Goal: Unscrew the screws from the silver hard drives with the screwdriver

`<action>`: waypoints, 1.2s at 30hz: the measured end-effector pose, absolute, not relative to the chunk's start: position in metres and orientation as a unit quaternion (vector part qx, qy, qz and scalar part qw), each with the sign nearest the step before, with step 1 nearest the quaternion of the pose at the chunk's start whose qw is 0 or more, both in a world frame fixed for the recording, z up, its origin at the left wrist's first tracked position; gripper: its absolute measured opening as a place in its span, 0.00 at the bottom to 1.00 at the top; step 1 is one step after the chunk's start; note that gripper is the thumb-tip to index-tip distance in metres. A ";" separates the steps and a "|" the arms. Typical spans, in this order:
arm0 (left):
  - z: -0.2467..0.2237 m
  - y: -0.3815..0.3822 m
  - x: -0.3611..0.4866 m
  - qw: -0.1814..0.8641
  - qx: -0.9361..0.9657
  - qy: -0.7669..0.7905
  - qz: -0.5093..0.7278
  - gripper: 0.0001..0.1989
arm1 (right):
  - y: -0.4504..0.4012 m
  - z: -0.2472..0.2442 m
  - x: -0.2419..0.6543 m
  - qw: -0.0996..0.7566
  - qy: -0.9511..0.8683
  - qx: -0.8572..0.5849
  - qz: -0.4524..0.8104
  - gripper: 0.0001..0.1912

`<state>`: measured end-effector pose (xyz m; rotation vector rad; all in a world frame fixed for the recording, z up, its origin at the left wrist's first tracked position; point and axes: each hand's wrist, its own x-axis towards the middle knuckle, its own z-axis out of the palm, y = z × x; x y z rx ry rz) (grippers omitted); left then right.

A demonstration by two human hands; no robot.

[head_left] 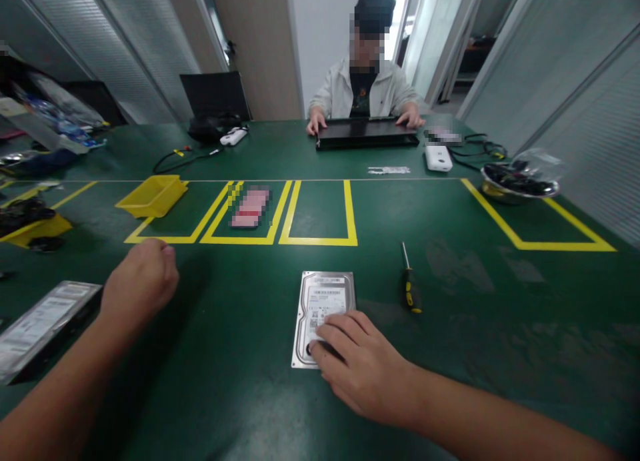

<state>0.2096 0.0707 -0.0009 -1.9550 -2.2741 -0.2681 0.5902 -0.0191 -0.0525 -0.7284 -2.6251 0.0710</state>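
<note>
A silver hard drive [305,314] with a printed label lies flat on the green table in front of me. My right hand [357,364] rests over its lower right part, fingers spread and touching the label; that corner is covered. Off to the left, my left hand [143,274] is closed in a fist; anything inside it is hidden. Beside that forearm lies a second hard drive [47,324], thicker-looking and partly cut off by the frame. A black and yellow screwdriver [410,288] lies right of the middle drive, its tip pointing away from me.
Yellow tape [320,241] marks out boxes on the table. One holds a blurred pink item [251,208]; a yellow bin [153,196] overlaps another. At right stands a metal bowl [517,188] of dark parts. Across the table a person [340,91] holds a black laptop-like panel [367,133].
</note>
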 end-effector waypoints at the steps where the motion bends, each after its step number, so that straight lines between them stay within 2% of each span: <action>1: 0.002 0.067 0.228 0.079 -0.662 -0.740 -0.089 0.14 | -0.019 -0.053 0.590 0.205 -0.943 -0.262 0.027 0.15; 6: 0.009 0.043 0.319 -0.032 -0.769 -0.611 -0.184 0.11 | -0.019 -0.054 0.590 0.203 -0.943 -0.263 0.023 0.15; 10: -0.004 0.027 0.360 -0.091 -0.833 -0.500 -0.218 0.08 | -0.019 -0.056 0.590 0.207 -0.944 -0.256 0.012 0.16; 15: -0.031 0.029 0.360 -0.082 -0.894 -0.387 -0.211 0.08 | -0.020 -0.059 0.590 0.211 -0.943 -0.256 0.014 0.15; 36: -0.039 0.039 0.341 -0.255 -0.832 -0.383 -0.310 0.06 | -0.020 -0.059 0.589 0.197 -0.946 -0.257 0.004 0.17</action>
